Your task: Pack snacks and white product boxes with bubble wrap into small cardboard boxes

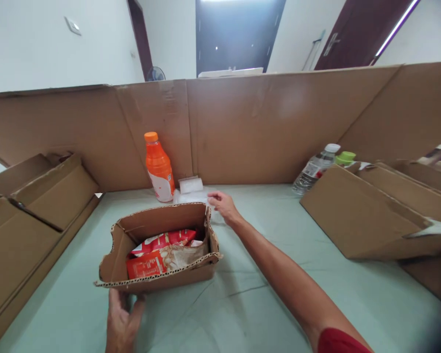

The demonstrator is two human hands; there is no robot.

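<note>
Cardboard is flimsy, so the open box (158,250) of snack packets (161,252) on the tabletop (264,294), gripped only at its near wall by the left hand (122,321), could buckle while the loosely open, empty right hand (222,205) hovers near the orange bottle (159,167).

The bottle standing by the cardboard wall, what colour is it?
Orange, with an orange cap and a white label: the bottle, clearest in the head view.
</note>
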